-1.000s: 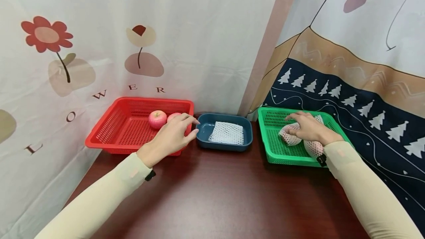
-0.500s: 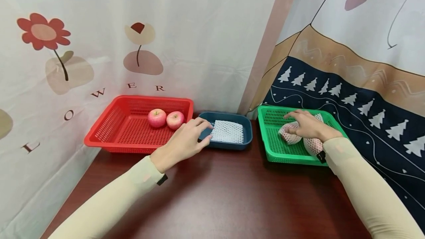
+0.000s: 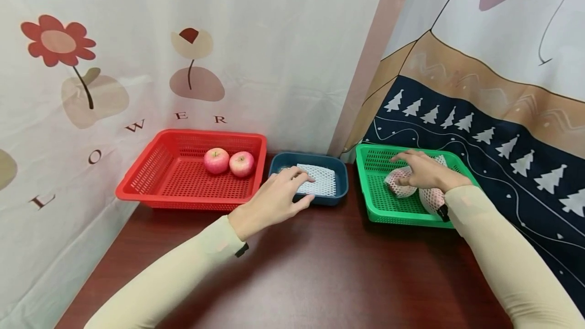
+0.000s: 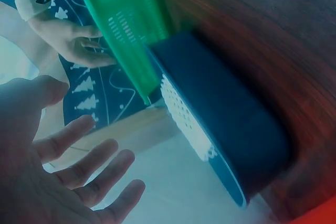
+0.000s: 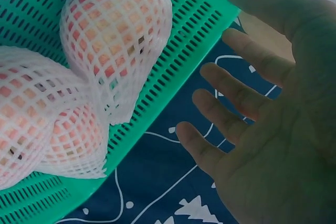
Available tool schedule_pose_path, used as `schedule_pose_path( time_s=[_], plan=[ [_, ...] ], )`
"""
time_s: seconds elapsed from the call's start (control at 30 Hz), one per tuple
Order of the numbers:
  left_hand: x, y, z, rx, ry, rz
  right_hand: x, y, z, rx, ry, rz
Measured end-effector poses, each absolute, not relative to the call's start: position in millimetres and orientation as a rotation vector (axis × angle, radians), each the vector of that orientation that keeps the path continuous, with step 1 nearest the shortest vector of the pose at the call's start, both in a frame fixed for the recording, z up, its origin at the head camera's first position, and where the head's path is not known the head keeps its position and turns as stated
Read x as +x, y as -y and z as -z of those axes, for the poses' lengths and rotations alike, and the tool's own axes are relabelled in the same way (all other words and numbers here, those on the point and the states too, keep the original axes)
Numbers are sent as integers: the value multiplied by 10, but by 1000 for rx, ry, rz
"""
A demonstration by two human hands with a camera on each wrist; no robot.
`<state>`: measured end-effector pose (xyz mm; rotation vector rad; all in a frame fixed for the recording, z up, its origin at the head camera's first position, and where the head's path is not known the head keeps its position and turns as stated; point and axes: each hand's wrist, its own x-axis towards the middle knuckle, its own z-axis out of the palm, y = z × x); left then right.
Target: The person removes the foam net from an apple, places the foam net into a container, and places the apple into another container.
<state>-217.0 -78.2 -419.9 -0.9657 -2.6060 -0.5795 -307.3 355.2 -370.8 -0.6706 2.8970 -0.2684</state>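
- the left hand (image 3: 272, 197) is held by the near left corner of the blue tray (image 3: 331, 200), its grip relaxed, nothing grasped; white foam netting (image 3: 322, 181) seems to be sought.
- the netting is carried in that tray, at the worktop (image 3: 329, 263)'s far edge.
- a lowering and a pinch appear called for.
- the right hand (image 3: 425, 171), fingers spread, nothing held, is poised over the green basket (image 3: 379, 216) of netted fruit (image 5: 118, 22), toward the far right corner.
- two bare apples (image 3: 216, 160) are seen in the red basket (image 3: 134, 194), far left.
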Motion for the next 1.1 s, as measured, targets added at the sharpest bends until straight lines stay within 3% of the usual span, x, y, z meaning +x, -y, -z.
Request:
schedule_pose_path(
  time_s=[1.1],
  plan=[
    [-2217, -95, 4488, -984, 2770, 607, -3311, -3517, 3870, -623, -2728, 154]
  ],
)
